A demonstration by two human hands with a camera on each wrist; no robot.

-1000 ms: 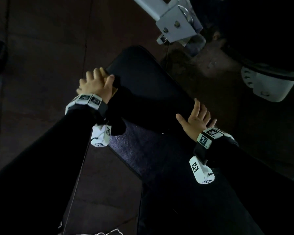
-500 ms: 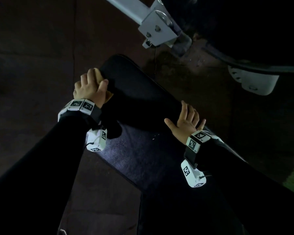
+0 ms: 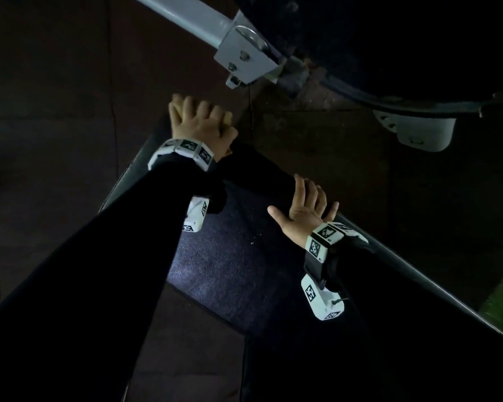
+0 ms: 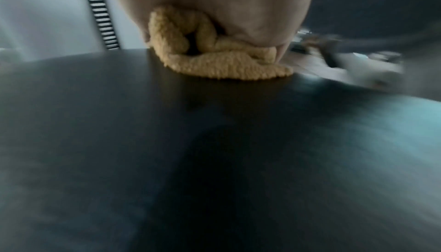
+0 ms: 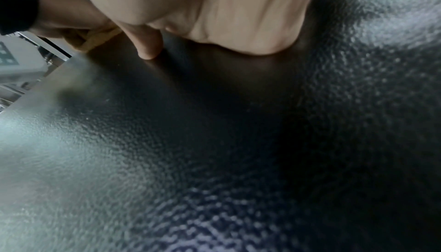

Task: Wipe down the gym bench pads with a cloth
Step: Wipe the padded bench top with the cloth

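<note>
Left wrist view: my left hand [image 4: 214,9] presses the bunched cloth [image 4: 214,58] onto the bench pad [image 4: 214,143] far end; my right hand [image 3: 305,210], fingers spread, braces the pad edge. Wiping underway; next stroke requires steady downward pressure.

We find no words, brand names or numbers that we can read anywhere in these views. The only sign-like marks are black-and-white square code patterns. They stand on the white block wristbands [image 3: 183,150] and on the small white camera housings [image 3: 322,300] strapped under both wrists, above the black textured vinyl bench pad [image 3: 230,256]. We can make out their blocky patterns in the head view, but they carry no letters. A tiny mark below one pattern on the right wristband [image 3: 327,237] is too small for us to tell.
</note>
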